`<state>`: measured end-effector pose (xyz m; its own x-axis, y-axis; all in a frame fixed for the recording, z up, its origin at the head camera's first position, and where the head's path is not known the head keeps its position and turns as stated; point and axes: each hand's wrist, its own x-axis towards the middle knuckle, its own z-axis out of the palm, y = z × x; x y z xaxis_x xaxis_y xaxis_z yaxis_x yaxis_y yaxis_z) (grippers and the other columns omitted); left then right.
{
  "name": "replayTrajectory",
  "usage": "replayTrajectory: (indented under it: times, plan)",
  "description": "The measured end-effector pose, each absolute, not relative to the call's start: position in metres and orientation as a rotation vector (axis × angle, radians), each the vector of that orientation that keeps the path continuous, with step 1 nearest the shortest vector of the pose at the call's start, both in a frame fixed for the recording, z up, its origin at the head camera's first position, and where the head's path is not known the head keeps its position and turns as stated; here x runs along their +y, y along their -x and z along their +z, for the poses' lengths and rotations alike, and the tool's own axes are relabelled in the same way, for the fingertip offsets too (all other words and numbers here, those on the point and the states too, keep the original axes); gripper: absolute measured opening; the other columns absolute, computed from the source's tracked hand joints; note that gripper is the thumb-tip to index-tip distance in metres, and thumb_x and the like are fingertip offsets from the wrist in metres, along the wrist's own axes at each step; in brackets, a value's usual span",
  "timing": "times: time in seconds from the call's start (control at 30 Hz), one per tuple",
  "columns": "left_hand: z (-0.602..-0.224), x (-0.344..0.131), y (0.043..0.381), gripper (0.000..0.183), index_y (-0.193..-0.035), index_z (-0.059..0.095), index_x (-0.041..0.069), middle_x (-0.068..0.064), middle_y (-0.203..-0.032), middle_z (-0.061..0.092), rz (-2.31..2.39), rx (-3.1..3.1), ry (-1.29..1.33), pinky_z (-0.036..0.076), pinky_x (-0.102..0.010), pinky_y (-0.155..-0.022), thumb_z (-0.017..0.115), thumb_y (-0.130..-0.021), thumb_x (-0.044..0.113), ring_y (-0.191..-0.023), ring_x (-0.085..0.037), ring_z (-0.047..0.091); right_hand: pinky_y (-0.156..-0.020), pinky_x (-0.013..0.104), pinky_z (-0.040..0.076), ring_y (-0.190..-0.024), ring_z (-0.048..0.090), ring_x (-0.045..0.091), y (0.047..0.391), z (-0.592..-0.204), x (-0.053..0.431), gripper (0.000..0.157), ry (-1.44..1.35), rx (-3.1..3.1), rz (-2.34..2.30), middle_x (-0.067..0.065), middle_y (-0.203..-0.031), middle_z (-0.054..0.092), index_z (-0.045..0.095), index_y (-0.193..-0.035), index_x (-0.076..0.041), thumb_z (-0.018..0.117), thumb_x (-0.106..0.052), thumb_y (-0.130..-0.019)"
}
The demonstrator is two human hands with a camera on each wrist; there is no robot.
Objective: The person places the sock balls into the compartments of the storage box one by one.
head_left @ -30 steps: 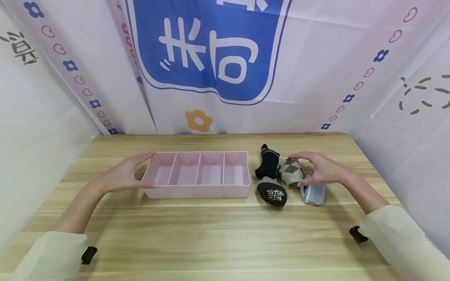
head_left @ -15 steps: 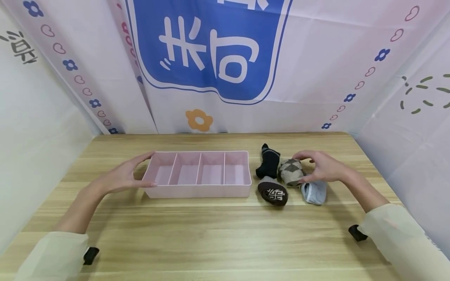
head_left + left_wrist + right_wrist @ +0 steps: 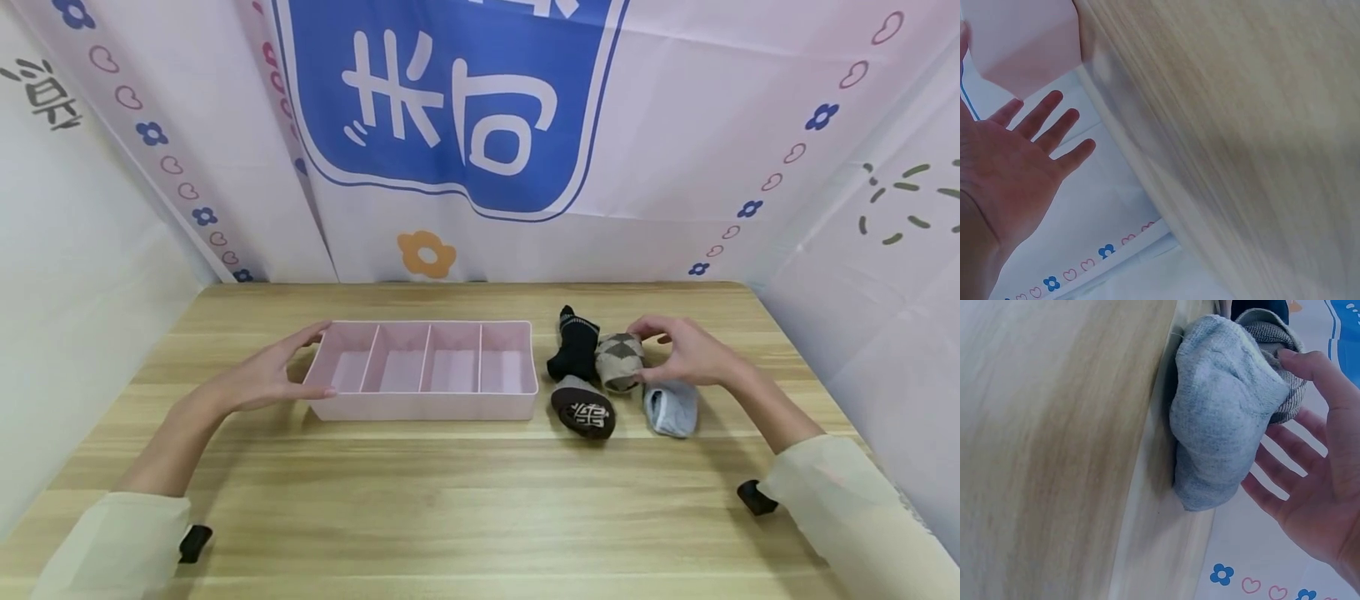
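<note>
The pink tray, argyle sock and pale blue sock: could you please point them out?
Pink tray (image 3: 420, 407), head view: front outer wall.
Argyle sock (image 3: 620, 360), head view: patterned side.
Pale blue sock (image 3: 1222, 415), right wrist view: middle of its side.

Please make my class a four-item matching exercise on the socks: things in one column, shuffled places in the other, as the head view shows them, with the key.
Things
1. black sock
2. checked sock
3. brown sock
4. pale blue sock

Places
A. Just on the near side of the black sock
B. Farthest right of the four
C. Between the black sock and the right hand
D. Reaches farthest back of the four

Right pairs: 1-D, 2-C, 3-A, 4-B
</note>
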<state>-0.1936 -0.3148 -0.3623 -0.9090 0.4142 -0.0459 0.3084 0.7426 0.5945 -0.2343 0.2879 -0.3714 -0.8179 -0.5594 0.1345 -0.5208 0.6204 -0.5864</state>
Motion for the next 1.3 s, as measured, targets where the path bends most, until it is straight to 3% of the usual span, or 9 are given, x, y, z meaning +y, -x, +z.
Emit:
replayTrajectory:
  times: [0.33,0.5,0.73,1.3]
  plan:
    - [-0.366,-0.316,0.193,0.106,-0.164,0.019,0.004,-0.031,-0.158,0.035,0.956,2.744,-0.588,0.028,-0.079,-0.105,0.084,-0.085,0.031,-0.143,-0.053,0.035,-0.093,0.057,0.053,-0.105,0.068,0.034,0.23,-0.363,0.285,0.054,0.905,2.798,-1.029,0.016,-0.117,0.071,0.065,-0.123,0.002,0.087,-0.01,-0.075]
    - [-0.364,-0.315,0.193,0.106,-0.165,0.016,0.008,-0.033,-0.157,0.035,0.963,2.723,-0.576,0.029,-0.079,-0.104,0.083,-0.087,0.031,-0.143,-0.053,0.035,-0.081,0.045,0.057,-0.094,0.069,0.026,0.228,-0.355,0.288,0.057,0.874,2.813,-1.06,0.017,-0.116,0.07,0.064,-0.125,0.004,0.086,-0.007,-0.074]
    - [-0.363,-0.314,0.192,0.105,-0.166,0.013,0.012,-0.033,-0.153,0.039,0.973,2.687,-0.551,0.034,-0.079,-0.101,0.081,-0.088,0.032,-0.14,-0.052,0.038,-0.073,0.03,0.052,-0.084,0.067,0.014,0.228,-0.345,0.292,0.057,0.864,2.849,-1.135,0.016,-0.112,0.069,0.065,-0.126,0.003,0.086,-0.005,-0.073]
    - [-0.358,-0.314,0.194,0.104,-0.164,0.014,0.007,-0.028,-0.134,0.053,0.932,2.659,-0.512,0.044,-0.064,-0.096,0.08,-0.088,0.033,-0.123,-0.043,0.052,-0.074,0.025,0.05,-0.082,0.067,0.019,0.229,-0.333,0.268,0.056,0.843,2.805,-1.292,0.013,-0.106,0.068,0.066,-0.127,0.001,0.088,-0.003,-0.075]
